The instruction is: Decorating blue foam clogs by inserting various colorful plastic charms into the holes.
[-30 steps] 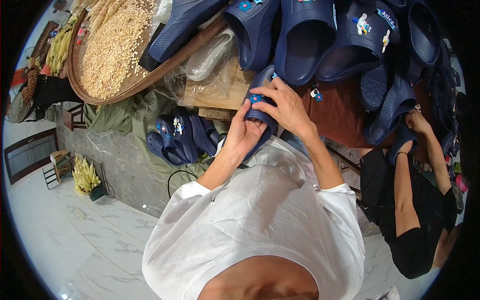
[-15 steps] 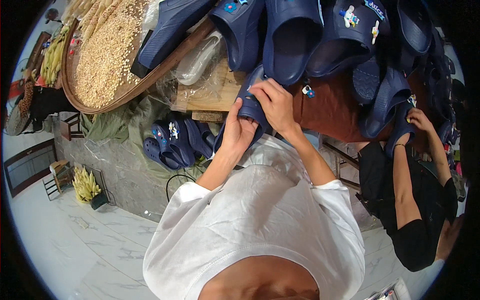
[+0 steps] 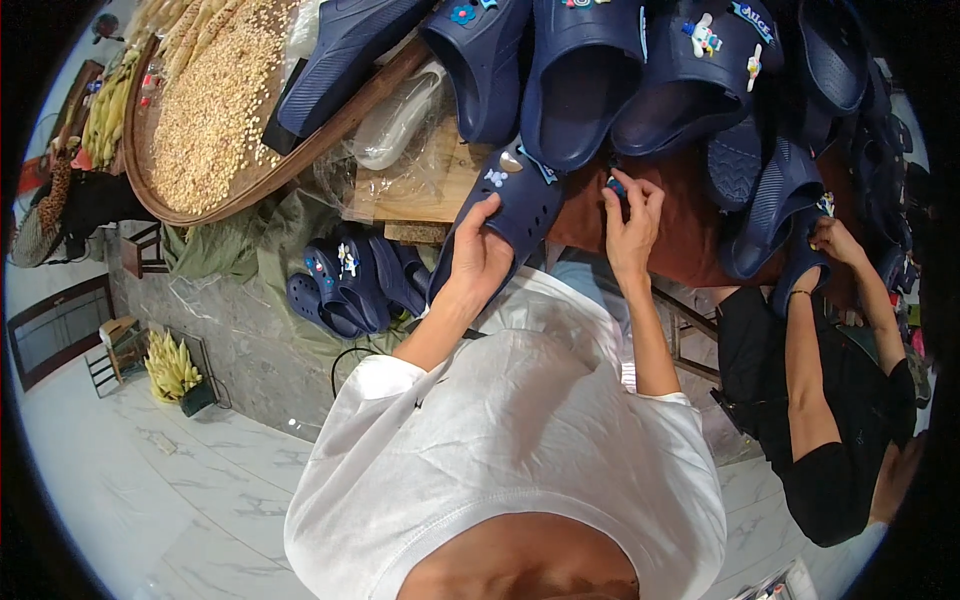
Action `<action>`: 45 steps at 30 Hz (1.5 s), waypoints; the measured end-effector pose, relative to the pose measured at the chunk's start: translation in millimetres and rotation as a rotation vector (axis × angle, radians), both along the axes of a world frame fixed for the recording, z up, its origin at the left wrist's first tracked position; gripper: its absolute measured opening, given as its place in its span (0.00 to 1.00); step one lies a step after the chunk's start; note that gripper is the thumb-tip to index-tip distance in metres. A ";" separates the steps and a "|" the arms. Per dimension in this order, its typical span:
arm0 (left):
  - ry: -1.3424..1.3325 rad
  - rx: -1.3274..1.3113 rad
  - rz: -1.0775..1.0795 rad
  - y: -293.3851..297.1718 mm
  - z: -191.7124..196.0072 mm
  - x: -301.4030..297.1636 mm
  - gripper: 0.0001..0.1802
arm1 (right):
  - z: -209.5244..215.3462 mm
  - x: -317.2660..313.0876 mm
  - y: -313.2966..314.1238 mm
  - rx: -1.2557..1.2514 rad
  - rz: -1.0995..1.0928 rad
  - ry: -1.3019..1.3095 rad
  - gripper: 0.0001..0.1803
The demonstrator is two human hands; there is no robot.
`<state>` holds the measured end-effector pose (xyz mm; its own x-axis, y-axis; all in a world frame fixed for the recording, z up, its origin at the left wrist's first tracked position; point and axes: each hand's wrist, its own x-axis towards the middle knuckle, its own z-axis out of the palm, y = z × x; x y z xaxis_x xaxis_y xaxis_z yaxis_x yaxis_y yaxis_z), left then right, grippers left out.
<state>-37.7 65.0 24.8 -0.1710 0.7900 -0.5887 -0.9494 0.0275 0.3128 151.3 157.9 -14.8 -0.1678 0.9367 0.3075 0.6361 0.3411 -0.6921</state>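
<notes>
Decent gap in the middle, clogs walling off the far side
Right hand (image 3: 632,240) could slide left over the brown cloth (image 3: 580,220) to the held clog (image 3: 520,212), no problem. Straight ahead, a row of big navy clogs (image 3: 578,90) blocks it. Rightward there's some cloth, then piled clogs (image 3: 768,235) plus a co-worker's hand (image 3: 838,242). Beyond the left hand (image 3: 482,262), bagged plastic (image 3: 400,130) and a tray rim (image 3: 350,113) crowd things.
</notes>
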 end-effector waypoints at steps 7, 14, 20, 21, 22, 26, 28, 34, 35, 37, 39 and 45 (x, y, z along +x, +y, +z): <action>-0.030 0.075 -0.046 5.9 -8.7 -5.9 0.27 | 5.4 -44.7 5.0 -0.434 0.117 0.503 0.23; -0.045 0.077 -0.036 -4.1 -16.7 -10.7 0.26 | 13.7 -57.7 14.9 -0.765 0.130 0.730 0.25; -0.105 0.024 -0.027 -9.0 -13.3 -11.8 0.25 | 31.9 -62.0 24.2 -0.831 0.030 0.929 0.17; -0.097 0.018 -0.026 -9.8 -12.8 -11.5 0.25 | 33.9 -64.6 26.8 -0.849 0.033 0.988 0.15; -0.094 0.008 -0.025 -9.3 -12.2 -11.0 0.25 | 32.5 -65.4 31.4 -0.846 0.036 0.987 0.15; -0.096 -0.040 -0.011 -8.4 -6.5 -8.9 0.25 | 26.9 -71.6 50.2 -0.906 0.072 1.204 0.12; -0.095 -0.030 -0.012 -10.5 -6.4 -8.3 0.24 | 27.5 -75.8 56.6 -0.924 0.076 1.222 0.11; -0.092 0.030 -0.027 -6.5 -11.4 -9.2 0.24 | 21.6 -79.8 75.0 -0.875 0.179 1.319 0.12; -0.075 0.041 -0.032 -6.7 -10.6 -9.5 0.24 | 22.7 -79.8 72.0 -0.883 0.172 1.318 0.12; -0.072 0.034 -0.046 -8.2 -12.3 -9.9 0.24 | 27.4 -78.6 66.8 -0.829 0.188 1.178 0.15; -0.030 0.055 -0.074 -7.6 -13.0 -9.0 0.24 | 28.4 -73.7 61.7 -0.819 0.157 1.124 0.16; -0.012 -0.068 -0.081 -4.2 -10.6 -8.2 0.25 | 8.5 -53.9 34.4 -0.690 0.059 0.807 0.18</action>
<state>-45.9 60.8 14.2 -0.1014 0.7588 -0.6434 -0.9468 0.1250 0.2966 97.5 192.3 -6.3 -0.2024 0.9478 -0.2464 -0.1023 -0.2707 -0.9572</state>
